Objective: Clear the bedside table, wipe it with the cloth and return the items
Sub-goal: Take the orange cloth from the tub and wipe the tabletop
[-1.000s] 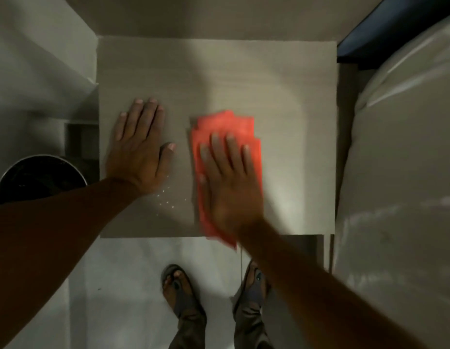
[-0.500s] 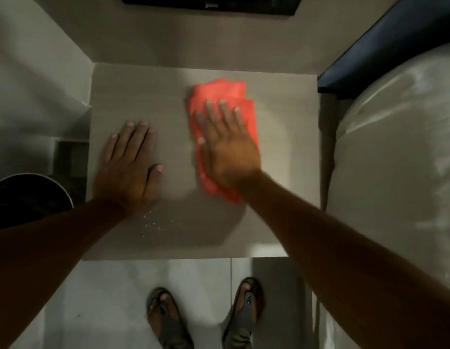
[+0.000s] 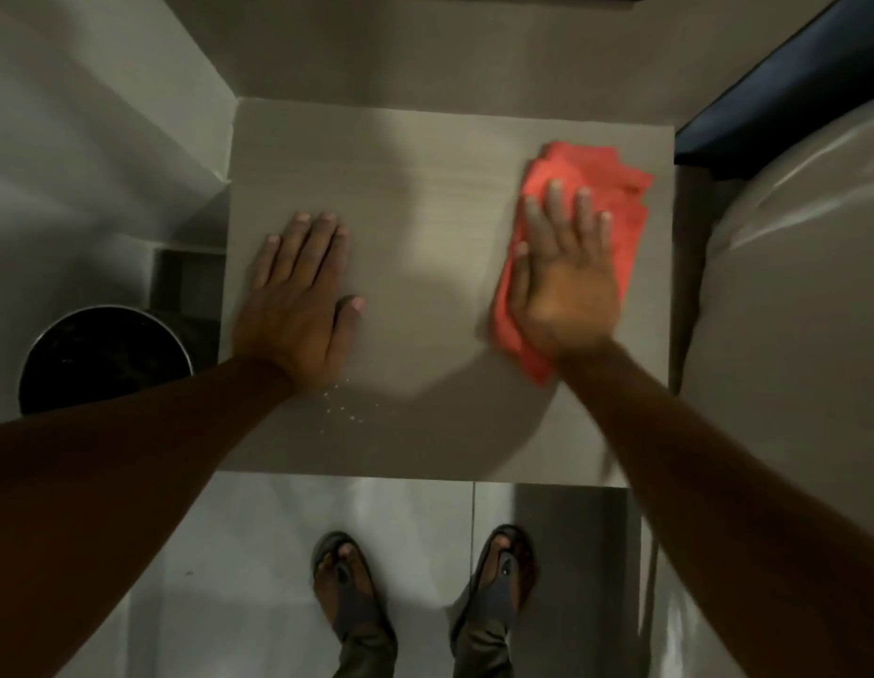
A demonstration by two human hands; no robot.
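Right hand (image 3: pixel 564 291) grip flat, fingers spread, pressing cloth (image 3: pixel 591 183); left hand (image 3: pixel 298 305) splayed flat on table (image 3: pixel 425 212).

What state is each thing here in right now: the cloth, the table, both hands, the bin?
Folded orange-red cloth: flat on the table, pressed down.
Grey wooden bedside table: bare of items, small white specks near its front.
Right hand: open, flat on cloth.
Left hand: open, flat on table.
Round black bin: open-topped.
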